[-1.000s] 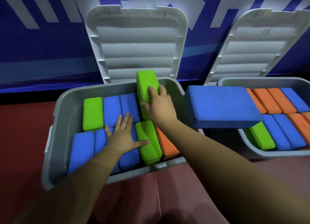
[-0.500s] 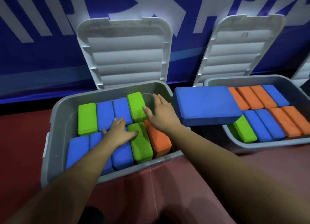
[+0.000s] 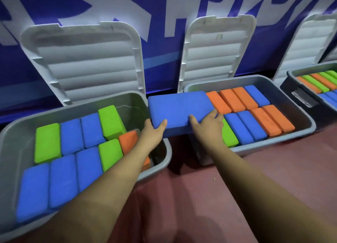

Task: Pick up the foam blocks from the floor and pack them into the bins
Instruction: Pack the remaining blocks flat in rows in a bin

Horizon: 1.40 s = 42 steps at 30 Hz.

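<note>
A large flat blue foam block (image 3: 178, 109) lies across the gap between the left grey bin (image 3: 11, 133) and the middle grey bin (image 3: 308, 119). My left hand (image 3: 153, 129) grips its near left corner, thumb on top. My right hand (image 3: 207, 124) holds its near right edge, thumb on top, fingers on its right end. The left bin holds blue, green and orange blocks; one green block (image 3: 111, 120) at the back sits tilted higher than the rest. The middle bin holds orange, blue and green blocks in rows.
Both bins' white lids (image 3: 87, 60) stand open against a blue and white banner wall. A third bin (image 3: 313, 78) with orange, green and blue blocks is at the far right. Red floor (image 3: 273, 170) runs in front of the bins.
Both hands left the blocks inside the left bin and moved right onto the large blue block. The view shifted right, bringing the third bin into sight.
</note>
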Available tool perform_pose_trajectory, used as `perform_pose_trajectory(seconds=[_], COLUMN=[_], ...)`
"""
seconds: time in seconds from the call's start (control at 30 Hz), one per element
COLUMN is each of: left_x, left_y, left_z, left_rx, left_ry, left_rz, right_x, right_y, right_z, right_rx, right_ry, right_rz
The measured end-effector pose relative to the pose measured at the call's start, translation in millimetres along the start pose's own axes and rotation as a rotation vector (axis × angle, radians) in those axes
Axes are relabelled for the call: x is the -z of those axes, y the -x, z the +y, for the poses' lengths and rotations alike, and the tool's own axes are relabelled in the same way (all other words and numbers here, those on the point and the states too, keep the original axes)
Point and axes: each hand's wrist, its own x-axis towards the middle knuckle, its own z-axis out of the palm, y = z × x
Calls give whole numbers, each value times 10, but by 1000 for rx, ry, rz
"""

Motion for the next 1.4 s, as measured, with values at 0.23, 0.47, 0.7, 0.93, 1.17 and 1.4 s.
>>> perform_pose_trajectory(seconds=[0.23,0.47,0.7,0.93,1.17,1.4], left_x=[378,1122,1053,1063,1632,1687], left_y=[-149,-155,-125,-125,-344,-418], left_z=[-119,-830,-1137,-1107,-1005,-1465], left_rx=[31,-146,-250,-281,-403,-141], left_ry=[548,-616,-1089,-1001,-681,-1044], left_rz=[207,-4,-123,-116,211,173], right_x=[180,16,-520,-1197,-1793,-1790], right_y=[104,310,258,159,273,395], right_z=[-301,-1071,-1484,-1542,-1236,-1188], right_rx=[141,526,716,631,573,529], right_ry=[-471,-537,-129,85,183,138], right_rz=[-17,-90,-190,-425,-539,-546])
